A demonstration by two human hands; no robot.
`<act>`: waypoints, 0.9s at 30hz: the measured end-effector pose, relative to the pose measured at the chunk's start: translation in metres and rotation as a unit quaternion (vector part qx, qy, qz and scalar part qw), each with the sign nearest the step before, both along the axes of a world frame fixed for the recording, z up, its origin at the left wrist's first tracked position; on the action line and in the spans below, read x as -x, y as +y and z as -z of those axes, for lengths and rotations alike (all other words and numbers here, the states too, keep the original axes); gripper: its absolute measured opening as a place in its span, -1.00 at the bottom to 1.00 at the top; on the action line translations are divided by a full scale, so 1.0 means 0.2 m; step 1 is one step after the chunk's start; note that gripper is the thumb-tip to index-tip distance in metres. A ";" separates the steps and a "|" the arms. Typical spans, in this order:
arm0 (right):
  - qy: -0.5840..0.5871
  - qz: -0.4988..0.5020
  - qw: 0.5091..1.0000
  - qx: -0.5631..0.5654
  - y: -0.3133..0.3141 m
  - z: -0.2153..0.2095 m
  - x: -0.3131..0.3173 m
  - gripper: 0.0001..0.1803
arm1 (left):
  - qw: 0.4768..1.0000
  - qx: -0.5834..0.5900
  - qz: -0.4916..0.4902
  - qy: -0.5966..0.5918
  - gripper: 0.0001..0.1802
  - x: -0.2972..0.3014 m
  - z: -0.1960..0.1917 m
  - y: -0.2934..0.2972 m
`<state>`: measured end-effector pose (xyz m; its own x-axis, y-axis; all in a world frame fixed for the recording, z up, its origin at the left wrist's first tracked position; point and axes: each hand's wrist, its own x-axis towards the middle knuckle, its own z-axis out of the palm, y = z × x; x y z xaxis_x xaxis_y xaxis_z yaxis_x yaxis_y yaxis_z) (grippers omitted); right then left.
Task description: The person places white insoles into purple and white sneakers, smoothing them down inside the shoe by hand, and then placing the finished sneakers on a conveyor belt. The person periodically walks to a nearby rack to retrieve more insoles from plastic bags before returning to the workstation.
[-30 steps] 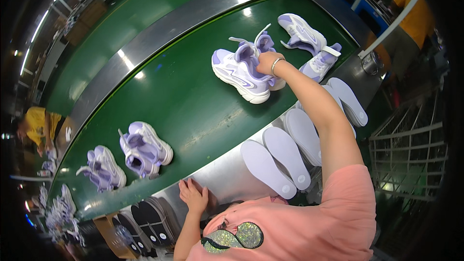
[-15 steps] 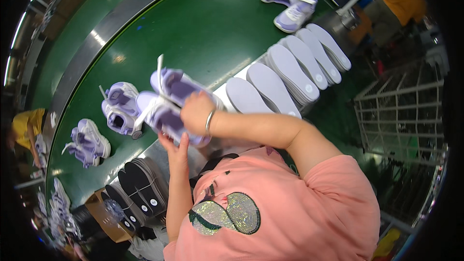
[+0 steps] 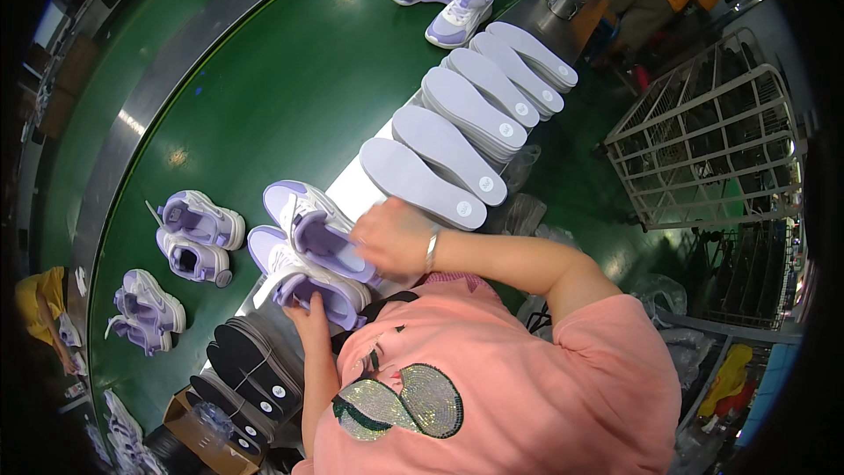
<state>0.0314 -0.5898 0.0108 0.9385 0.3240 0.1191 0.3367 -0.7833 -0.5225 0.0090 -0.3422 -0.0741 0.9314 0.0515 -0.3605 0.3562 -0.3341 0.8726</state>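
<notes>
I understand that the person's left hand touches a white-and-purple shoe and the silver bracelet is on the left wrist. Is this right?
Not fully: the silver bracelet is on the right wrist, not the left, as the head view shows. The left hand does touch a white-and-purple shoe.

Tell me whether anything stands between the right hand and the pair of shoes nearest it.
Nothing visible does. The right hand is at the heel end of the right shoe; blurred fingers leave exact contact unclear. The left hand holds the left shoe by its heel. The pale insoles lie off to the side.
</notes>
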 end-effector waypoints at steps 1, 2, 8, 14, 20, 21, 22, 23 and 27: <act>0.015 0.041 0.999 0.005 -0.12 -0.03 -0.01 -0.81 | 0.999 -0.040 0.007 -0.008 -0.36 0.00 0.02 0.00; -0.055 0.099 0.993 -0.026 -0.23 0.03 -0.01 -0.82 | 0.997 -0.080 0.014 -0.017 -0.37 0.00 0.02 -0.01; -0.069 0.257 0.963 -0.029 -0.83 0.01 -0.10 -0.75 | 0.998 -0.053 -0.001 -0.039 -0.38 0.00 0.08 0.00; -0.059 0.416 0.907 0.009 -1.44 0.12 -0.48 -0.53 | 0.997 -0.069 -0.037 -0.018 -0.38 0.02 0.11 0.00; -0.003 0.555 0.830 0.056 -1.78 0.23 -0.90 -0.37 | 0.991 -0.126 -0.048 -0.008 -0.39 0.04 0.06 -0.05; 0.001 0.563 0.825 0.051 -1.83 0.24 -0.94 -0.38 | 0.992 -0.118 -0.054 0.004 -0.40 0.02 0.01 -0.09; 0.005 0.572 0.819 0.046 -1.89 0.26 -0.98 -0.39 | 0.992 -0.109 -0.059 0.016 -0.41 0.00 -0.05 -0.13; 0.009 0.584 0.811 0.031 -1.93 0.30 -1.04 -0.37 | 0.990 -0.118 -0.075 0.013 -0.43 0.01 -0.09 -0.17; 0.117 0.559 0.819 0.060 -1.99 0.40 -1.31 -0.42 | 0.990 -0.076 -0.109 -0.043 -0.46 0.16 0.29 0.06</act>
<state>0.2942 -0.9882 -0.0701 0.6487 -0.7573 -0.0751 -0.7243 -0.5841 -0.3663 -0.0231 -0.3301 -0.1326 0.9192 0.3027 -0.2520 0.3603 -0.3878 0.8484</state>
